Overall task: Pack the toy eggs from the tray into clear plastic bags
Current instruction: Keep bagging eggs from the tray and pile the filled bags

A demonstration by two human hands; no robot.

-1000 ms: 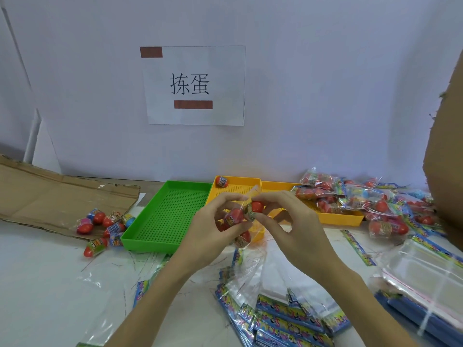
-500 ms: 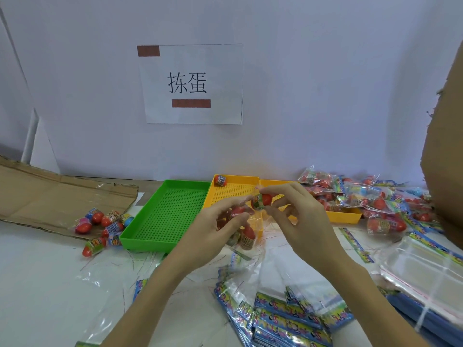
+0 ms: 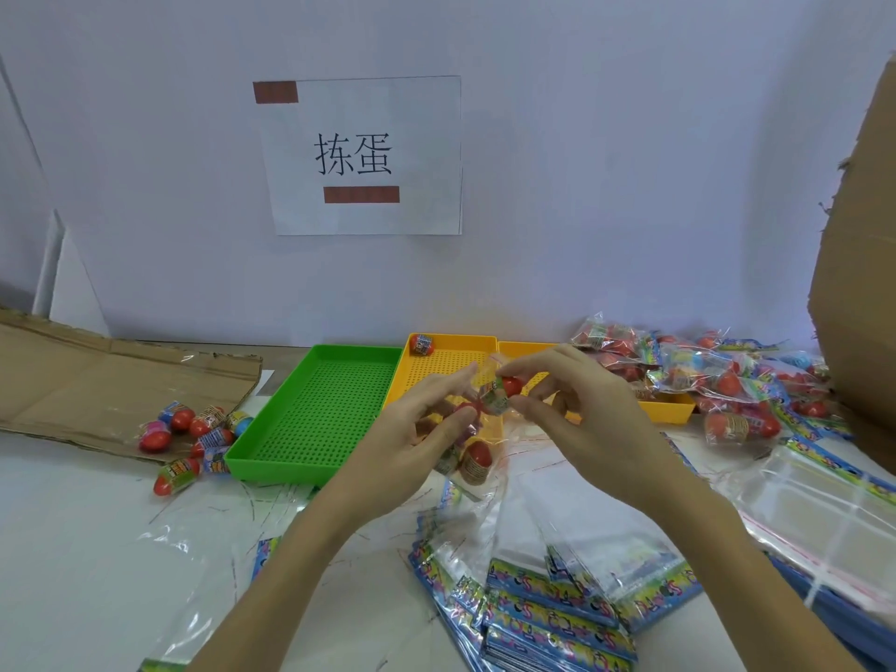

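The right hand (image 3: 577, 419) pinches a toy egg (image 3: 502, 392) between thumb and forefinger, red end toward 2 o'clock, right at the mouth of a clear plastic bag (image 3: 477, 458). The left hand (image 3: 412, 438), at 9 o'clock of the egg, grips the bag's upper edge with curled fingers. Lower in the bag another egg (image 3: 477, 459) hangs, held off the table (image 3: 87, 550).

The egg looks small, light, hard and smooth, with a glossy wrapper, so it will likely slip; pinching across its middle seems safest. The bag is thin, limp film that collapses shut, so hold it by the rim and spread it.

At 12 o'clock one egg sits in the yellow tray (image 3: 451, 366); the green tray (image 3: 320, 409) lies at 9 o'clock, with loose eggs (image 3: 194, 429) beyond it. Filled bags (image 3: 703, 375) pile up at 3 o'clock.
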